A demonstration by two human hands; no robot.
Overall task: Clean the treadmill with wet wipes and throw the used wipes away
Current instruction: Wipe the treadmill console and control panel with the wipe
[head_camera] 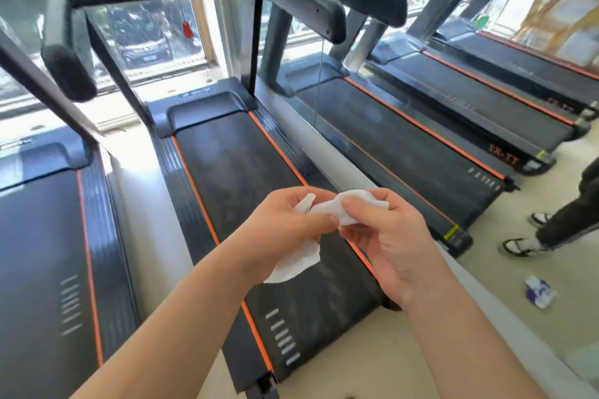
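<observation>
A white wet wipe [327, 207] is stretched between both my hands above the black treadmill belt [240, 168]. My left hand [285, 230] pinches its left part, and a loose flap [298, 264] hangs below that hand. My right hand [385, 236] pinches the wipe's right end between thumb and fingers. The treadmill has orange stripes along the belt and black handrails [308, 3] overhead.
Further treadmills stand left [48, 253] and right [421, 139] in a row by the window. A wipe packet [539, 293] lies on the pale floor at the right. Another person's legs and sandals [531, 236] stand at the right edge.
</observation>
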